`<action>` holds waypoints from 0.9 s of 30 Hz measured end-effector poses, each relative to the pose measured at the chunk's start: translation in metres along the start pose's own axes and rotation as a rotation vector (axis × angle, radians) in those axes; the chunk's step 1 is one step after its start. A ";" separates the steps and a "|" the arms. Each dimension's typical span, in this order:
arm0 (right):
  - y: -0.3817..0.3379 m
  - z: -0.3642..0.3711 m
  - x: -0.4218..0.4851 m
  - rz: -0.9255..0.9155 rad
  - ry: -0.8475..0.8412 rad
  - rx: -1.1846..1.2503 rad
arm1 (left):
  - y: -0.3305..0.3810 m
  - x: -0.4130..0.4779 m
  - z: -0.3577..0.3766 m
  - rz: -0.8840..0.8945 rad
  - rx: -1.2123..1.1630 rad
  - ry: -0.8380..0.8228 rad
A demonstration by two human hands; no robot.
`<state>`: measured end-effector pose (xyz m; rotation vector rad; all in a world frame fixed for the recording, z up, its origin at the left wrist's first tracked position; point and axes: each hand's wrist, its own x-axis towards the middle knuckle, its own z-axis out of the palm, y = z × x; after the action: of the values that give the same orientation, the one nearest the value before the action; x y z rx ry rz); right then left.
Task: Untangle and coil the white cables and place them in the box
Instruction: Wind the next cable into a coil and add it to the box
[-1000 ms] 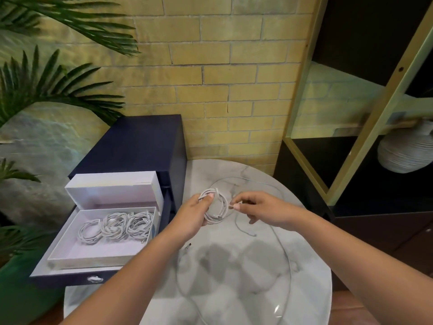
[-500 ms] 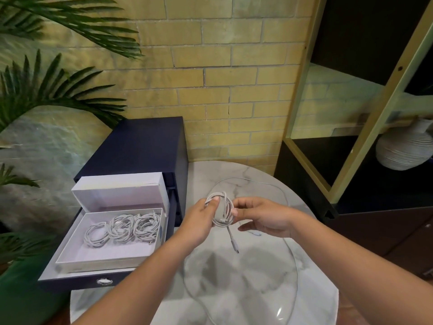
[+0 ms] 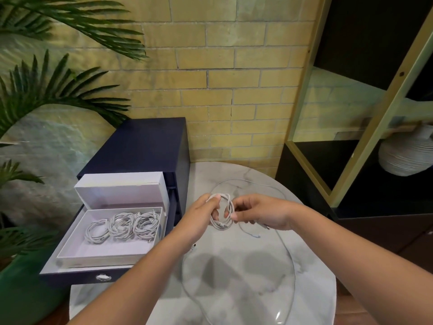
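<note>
Dangling tail is now wound into the coil (image 3: 222, 215), pinched in left hand (image 3: 203, 215) and right hand (image 3: 262, 214) grip right of the box (image 3: 98, 260); three coils (image 3: 121, 227) inside it, one loose cable (image 3: 234, 179) remains.

The worktop (image 3: 234, 277) is pale, grey-veined marble, polished smooth, with a bright glare spot at its near edge. The coiled cable (image 3: 222, 222) just above the worktop has a matt white sheath, its finer texture too small to tell. The loose cable (image 3: 291, 254) lying on the worktop looks equally dull. Left of the worktop, the box (image 3: 98, 252) is smooth, matt white card, and the coils (image 3: 121, 225) in it share that dull white finish. The cabinet (image 3: 140, 146) holding the box is dark navy and matt, with a shiny metal pull (image 3: 102, 277). Behind the worktop the brick wall (image 3: 222, 78) is rough and matt. To the worktop's right the vase (image 3: 403, 158) is ribbed, off-white and matt.
</note>
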<state>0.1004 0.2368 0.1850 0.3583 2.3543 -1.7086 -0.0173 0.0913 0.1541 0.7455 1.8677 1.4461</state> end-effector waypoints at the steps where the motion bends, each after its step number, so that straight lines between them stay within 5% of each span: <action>1: -0.001 -0.001 0.000 0.007 -0.001 -0.075 | 0.002 0.000 -0.003 -0.016 0.026 -0.039; 5: -0.008 -0.003 0.004 0.047 -0.008 -0.385 | 0.008 -0.002 -0.006 -0.023 0.253 -0.152; 9: -0.014 -0.005 0.007 0.029 -0.017 -0.419 | 0.015 0.001 -0.004 0.061 0.289 -0.106; 16: -0.015 -0.025 0.001 0.037 0.013 -0.249 | 0.011 0.008 -0.013 -0.040 -0.005 -0.146; 22: -0.017 -0.030 0.009 0.027 0.143 -0.632 | 0.016 0.000 -0.002 0.084 0.243 -0.130; 27: -0.015 -0.027 -0.003 0.049 0.122 -0.158 | 0.012 0.003 -0.004 0.104 0.349 0.072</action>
<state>0.0974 0.2575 0.2079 0.5006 2.5241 -1.5066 -0.0217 0.0942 0.1657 0.9784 2.1974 1.2341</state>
